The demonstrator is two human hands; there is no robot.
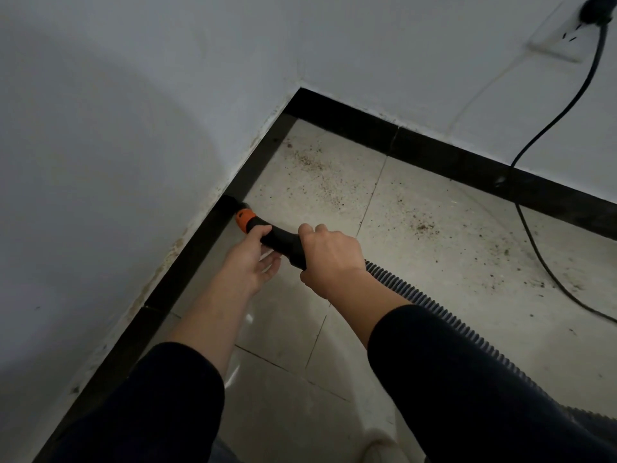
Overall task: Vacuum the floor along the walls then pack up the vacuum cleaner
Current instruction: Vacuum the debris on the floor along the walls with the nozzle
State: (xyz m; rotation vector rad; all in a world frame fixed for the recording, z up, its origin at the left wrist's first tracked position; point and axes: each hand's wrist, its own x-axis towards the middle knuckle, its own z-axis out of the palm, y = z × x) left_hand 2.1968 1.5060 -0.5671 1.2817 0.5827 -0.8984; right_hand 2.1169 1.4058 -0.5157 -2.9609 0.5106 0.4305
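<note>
Down in the corner where two white walls meet, the head view looks over both forearms in dark sleeves to the vacuum wand [283,243], a black tube with an orange collar [244,219] near its front. Its nozzle tip [230,203] sits low against the black skirting board [187,262] on the left – black on black, so its outline is hard to make out. The left hand [253,259] holds the wand just behind the collar, thumb over the top and fingers underneath, partly hidden by the tube. The right hand [330,259] grips the rear of the wand with its fingers wrapped round it and out of sight. A ribbed hose [434,305] runs back from there and is cut off at the right edge. Brown crumbs [317,168] lie scattered on the pale tiled floor [434,228] ahead. A black power cord [547,128] trails from a plug [597,8] – cropped by the frame's top – in a white wall socket [561,38].
</note>
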